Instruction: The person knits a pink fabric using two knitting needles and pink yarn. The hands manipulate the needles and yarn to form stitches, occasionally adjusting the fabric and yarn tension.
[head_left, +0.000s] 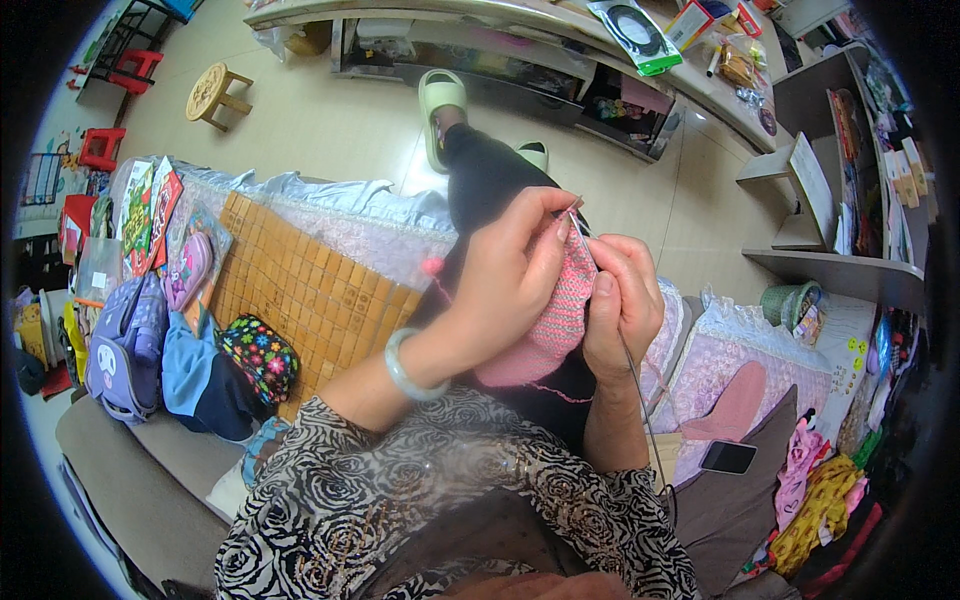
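Note:
My left hand (510, 277), with a pale bangle (407, 369) on its wrist, pinches the top of a pink striped knitted piece (555, 330) over my lap. From the other side my right hand (626, 307) grips the piece's edge and a thin metal knitting needle (580, 234). The needle tips meet near my left thumb; part of the stitches is hidden by my fingers. A strand of pink yarn (561, 393) hangs below the knitting. Past my left forearm a small pink yarn bit (432, 265) shows. A thin dark cord (639, 394) runs down from my right hand.
A bamboo mat (322, 289), a purple backpack (124, 352) and a floral cap (259, 356) lie on the sofa at left. At right are a smartphone (727, 457) and a pink cloth piece (735, 405). Ahead stand a low cabinet (480, 71) and a wooden stool (208, 91).

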